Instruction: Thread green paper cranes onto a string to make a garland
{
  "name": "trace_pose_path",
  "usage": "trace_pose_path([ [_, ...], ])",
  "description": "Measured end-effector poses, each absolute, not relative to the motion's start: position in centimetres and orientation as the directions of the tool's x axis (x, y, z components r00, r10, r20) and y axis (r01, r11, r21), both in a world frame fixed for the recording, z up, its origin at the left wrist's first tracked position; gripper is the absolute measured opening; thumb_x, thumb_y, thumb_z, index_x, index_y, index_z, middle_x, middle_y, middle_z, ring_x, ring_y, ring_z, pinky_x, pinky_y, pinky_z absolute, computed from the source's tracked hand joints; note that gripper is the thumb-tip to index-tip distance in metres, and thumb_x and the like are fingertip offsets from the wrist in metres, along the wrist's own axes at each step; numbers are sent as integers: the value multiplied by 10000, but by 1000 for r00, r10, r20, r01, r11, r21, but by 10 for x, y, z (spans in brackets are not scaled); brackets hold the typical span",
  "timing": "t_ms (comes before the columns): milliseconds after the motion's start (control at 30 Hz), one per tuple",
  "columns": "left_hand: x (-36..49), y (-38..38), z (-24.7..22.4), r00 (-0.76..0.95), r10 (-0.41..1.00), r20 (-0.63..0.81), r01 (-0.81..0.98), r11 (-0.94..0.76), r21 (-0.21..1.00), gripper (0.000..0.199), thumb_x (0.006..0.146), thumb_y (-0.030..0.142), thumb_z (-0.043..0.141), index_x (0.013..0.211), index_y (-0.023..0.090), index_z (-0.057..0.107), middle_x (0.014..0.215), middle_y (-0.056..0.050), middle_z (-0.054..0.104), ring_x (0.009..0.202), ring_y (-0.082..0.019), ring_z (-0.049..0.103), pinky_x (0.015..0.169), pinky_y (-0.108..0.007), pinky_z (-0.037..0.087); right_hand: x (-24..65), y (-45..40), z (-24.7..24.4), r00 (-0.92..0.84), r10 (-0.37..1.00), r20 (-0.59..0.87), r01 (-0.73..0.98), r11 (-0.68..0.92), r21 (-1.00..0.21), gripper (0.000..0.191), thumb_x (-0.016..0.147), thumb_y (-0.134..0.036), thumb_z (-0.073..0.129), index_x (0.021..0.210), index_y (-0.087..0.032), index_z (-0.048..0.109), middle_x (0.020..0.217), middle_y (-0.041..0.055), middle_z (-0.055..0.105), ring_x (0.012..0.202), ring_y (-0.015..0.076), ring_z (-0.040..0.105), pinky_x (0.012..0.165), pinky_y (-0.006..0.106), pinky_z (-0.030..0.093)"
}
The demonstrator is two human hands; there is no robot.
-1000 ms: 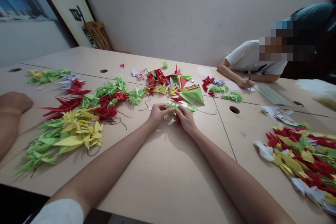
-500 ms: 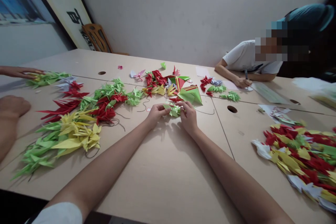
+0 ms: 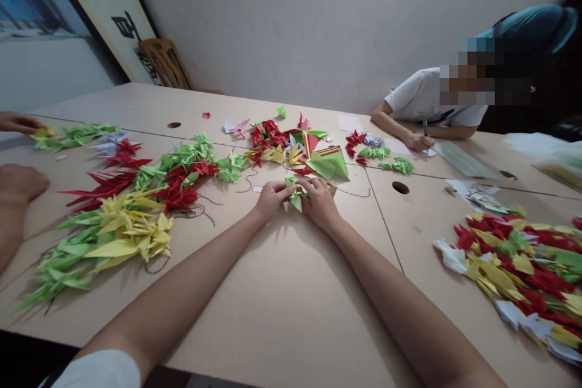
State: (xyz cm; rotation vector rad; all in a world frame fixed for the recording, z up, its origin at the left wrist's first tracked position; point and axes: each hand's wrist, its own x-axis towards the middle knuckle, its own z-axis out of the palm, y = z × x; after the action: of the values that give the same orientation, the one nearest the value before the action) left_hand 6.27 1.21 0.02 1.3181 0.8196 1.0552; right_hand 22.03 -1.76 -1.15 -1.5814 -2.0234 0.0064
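Observation:
In the head view, my left hand (image 3: 271,199) pinches one side of a small bunch of green origami cranes (image 3: 296,202) just above the table. My right hand (image 3: 321,200) is closed over the other side, its fingers covering much of the folded paper. A dark thread (image 3: 357,194) runs out on the table to the right of that hand. Just beyond my hands lies a fan of green and red paper sheets (image 3: 328,163). Beside it are yellow cranes (image 3: 273,154) and red cranes (image 3: 270,133).
Strung green, yellow and red cranes (image 3: 131,224) spread across the left of the table (image 3: 282,303). At right lies a large heap of coloured cranes (image 3: 522,260). Another person's hands (image 3: 22,182) rest at far left. Across the table a person (image 3: 418,97) holds a pen. A round hole (image 3: 401,188) pierces the tabletop.
My right hand has shifted left and now covers more of the green cranes, which have turned between my fingers. At far left, another person's hand has drawn back leftward with the crane end.

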Motion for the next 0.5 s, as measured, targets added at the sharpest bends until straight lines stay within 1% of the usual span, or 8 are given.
trace_pose_path([
  [67, 63, 12, 1, 337, 936, 96, -139, -51, 989, 387, 627, 498, 775, 735, 127, 751, 618, -23, 620, 559, -97, 492, 532, -211, 368, 220, -17, -12, -119, 894, 432, 895, 285, -343, 249, 871, -238, 512, 1075, -214, 653, 1118, 113, 634, 1107, 280, 505, 975, 448, 242],
  [133, 63, 12, 1, 336, 937, 99, -137, -55, 989, 378, 636, 490, 770, 736, 126, 752, 625, -28, 626, 561, -99, 492, 532, -210, 364, 220, -17, -13, -113, 891, 440, 890, 288, -355, 247, 850, -227, 517, 1066, -204, 635, 1151, 117, 621, 1119, 279, 501, 972, 438, 244],
  [267, 61, 14, -3, 287, 951, 120, -121, -88, 989, 347, 662, 464, 749, 726, 123, 743, 590, -12, 586, 540, -84, 454, 538, -208, 352, 218, -18, -13, -157, 895, 417, 867, 327, -376, 388, 785, -151, 504, 1164, -190, 577, 1243, 122, 593, 1190, 276, 469, 975, 419, 250],
  [333, 61, 16, -6, 254, 960, 121, -111, -96, 989, 346, 676, 468, 732, 707, 123, 729, 570, -4, 561, 532, -84, 445, 533, -210, 346, 218, -19, -11, -195, 899, 393, 864, 347, -365, 399, 766, -129, 492, 1151, -189, 580, 1239, 125, 593, 1194, 279, 463, 967, 415, 257],
  [400, 61, 19, -8, 234, 965, 119, -97, -98, 990, 354, 686, 479, 714, 694, 125, 713, 559, -1, 546, 527, -88, 445, 523, -213, 340, 218, -19, -10, -203, 903, 378, 873, 342, -349, 318, 772, -134, 487, 1061, -195, 606, 1188, 120, 611, 1151, 278, 484, 952, 412, 265],
  [500, 61, 21, -12, 226, 967, 118, -61, -107, 992, 355, 706, 481, 682, 698, 126, 694, 555, 4, 535, 524, -94, 445, 516, -215, 338, 218, -20, -10, -149, 906, 396, 889, 298, -347, 167, 787, -159, 504, 918, -199, 600, 1078, 93, 640, 1055, 258, 521, 931, 404, 265],
])
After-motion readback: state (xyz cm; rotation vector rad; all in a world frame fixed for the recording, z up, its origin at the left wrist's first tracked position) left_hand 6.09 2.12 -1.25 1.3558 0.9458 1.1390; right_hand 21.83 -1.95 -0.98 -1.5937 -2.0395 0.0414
